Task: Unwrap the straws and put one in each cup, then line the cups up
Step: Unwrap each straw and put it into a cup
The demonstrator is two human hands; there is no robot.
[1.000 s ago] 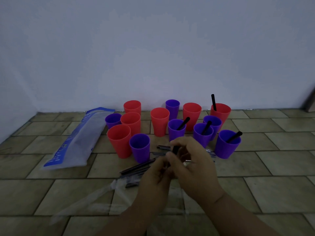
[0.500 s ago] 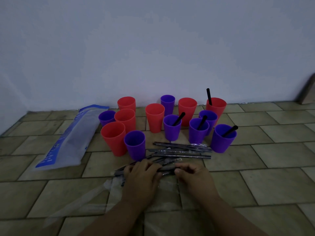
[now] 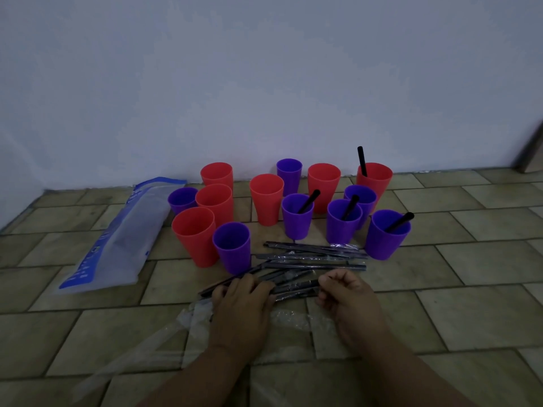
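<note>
Several red and purple cups stand clustered on the tiled floor near the wall. Black straws stick out of the far-right red cup (image 3: 373,180) and of the purple cups on the right, such as the nearest one (image 3: 386,235). The front purple cup (image 3: 232,246) and the red cup beside it (image 3: 194,235) hold none. A pile of wrapped black straws (image 3: 311,255) lies in front of the cups. My left hand (image 3: 242,304) rests on the near straws, fingers over them. My right hand (image 3: 346,295) pinches the end of a wrapped straw (image 3: 296,286).
An empty blue-and-clear plastic bag (image 3: 117,239) lies left of the cups. Loose clear wrappers (image 3: 164,336) lie on the floor beneath and left of my forearms. The white wall rises right behind the cups. A dark edge (image 3: 531,154) shows at the far right.
Both hands dropped from in front of the cups down to the straw pile on the floor. Since half a second ago they have barely shifted.
</note>
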